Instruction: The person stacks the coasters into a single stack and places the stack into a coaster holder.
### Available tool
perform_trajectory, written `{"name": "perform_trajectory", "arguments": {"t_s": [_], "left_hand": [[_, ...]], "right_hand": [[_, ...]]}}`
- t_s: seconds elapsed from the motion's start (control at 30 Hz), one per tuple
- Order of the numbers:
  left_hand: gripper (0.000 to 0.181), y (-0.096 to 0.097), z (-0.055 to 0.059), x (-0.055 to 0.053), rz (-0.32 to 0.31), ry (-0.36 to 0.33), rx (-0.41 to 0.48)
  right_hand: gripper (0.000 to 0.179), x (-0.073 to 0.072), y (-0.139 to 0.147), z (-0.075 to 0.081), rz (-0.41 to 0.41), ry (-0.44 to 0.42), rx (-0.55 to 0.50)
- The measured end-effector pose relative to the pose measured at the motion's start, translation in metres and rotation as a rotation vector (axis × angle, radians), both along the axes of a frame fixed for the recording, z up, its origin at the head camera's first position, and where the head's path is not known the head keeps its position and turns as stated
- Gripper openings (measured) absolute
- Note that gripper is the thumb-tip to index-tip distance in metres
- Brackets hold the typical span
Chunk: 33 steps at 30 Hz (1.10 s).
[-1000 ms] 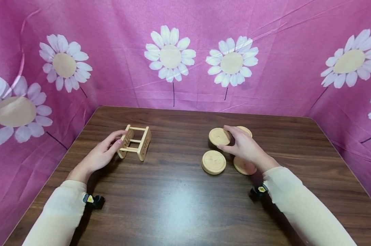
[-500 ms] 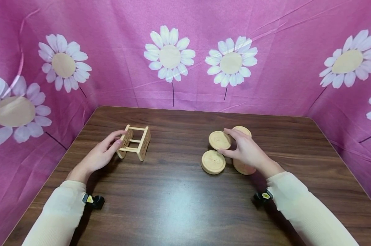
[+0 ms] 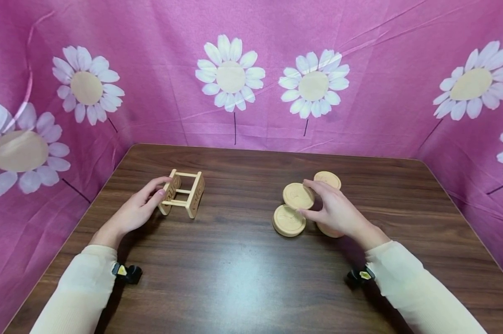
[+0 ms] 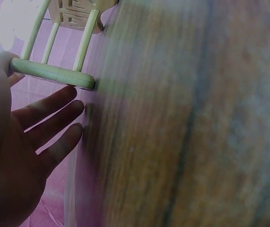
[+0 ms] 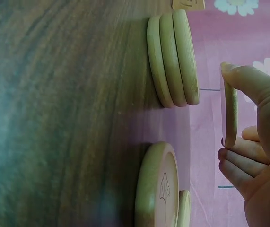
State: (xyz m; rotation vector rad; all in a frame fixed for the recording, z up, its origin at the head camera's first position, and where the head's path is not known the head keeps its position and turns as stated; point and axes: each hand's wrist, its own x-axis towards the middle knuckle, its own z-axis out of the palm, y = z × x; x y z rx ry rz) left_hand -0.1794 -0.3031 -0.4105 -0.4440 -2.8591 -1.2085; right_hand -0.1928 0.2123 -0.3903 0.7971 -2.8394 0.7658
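My left hand (image 3: pixel 132 211) pinches the near side panel of a pale wooden coaster holder (image 3: pixel 196 197), which stands on the table at the left. The thumb and a finger grip that panel, and the other fingers extend below it in the left wrist view. My right hand (image 3: pixel 340 211) pinches a round wooden coaster (image 3: pixel 296 196) by its edge, off the table. A stack of three coasters (image 5: pixel 172 61) sits just in front of it, seen edge-on in the right wrist view. Another coaster (image 5: pixel 156 189) lies partly under my right hand; its top carries an engraved leaf-like design.
One more coaster (image 3: pixel 328 178) lies behind my right hand, partly covered by it. The brown wood-grain table (image 3: pixel 234 278) ends at the back against a pink cloth (image 3: pixel 172 93) with white daisies. Each wrist wears a small black camera (image 3: pixel 128 273).
My right hand has drawn the held coaster toward me, so that it now overlaps the front-left stack in the head view. The left hand and holder have stayed put.
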Motion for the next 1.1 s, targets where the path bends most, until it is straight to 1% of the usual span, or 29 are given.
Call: {"name": "perform_trajectory", "arguments": {"t_s": [0.2, 0.4, 0.63, 0.9, 1.1], "left_hand": [[0.043, 0.000, -0.001, 0.000, -0.005, 0.005, 0.009], [0.043, -0.001, -0.001, -0.001, -0.008, 0.007, 0.008], [0.043, -0.001, -0.001, 0.000, -0.009, 0.005, 0.006], [0.043, 0.000, 0.000, 0.000, -0.004, 0.006, 0.001], [0.043, 0.001, 0.001, 0.000, -0.001, 0.003, -0.004]], "right_hand": [[0.074, 0.007, 0.000, 0.000, 0.005, -0.030, -0.006], [0.074, 0.013, 0.001, -0.002, 0.034, -0.055, -0.059], [0.074, 0.018, 0.000, -0.005, 0.070, -0.023, -0.080], [0.073, 0.025, -0.003, -0.009, 0.096, -0.007, -0.115], [0.073, 0.027, -0.005, -0.012, 0.095, 0.041, -0.081]]}}
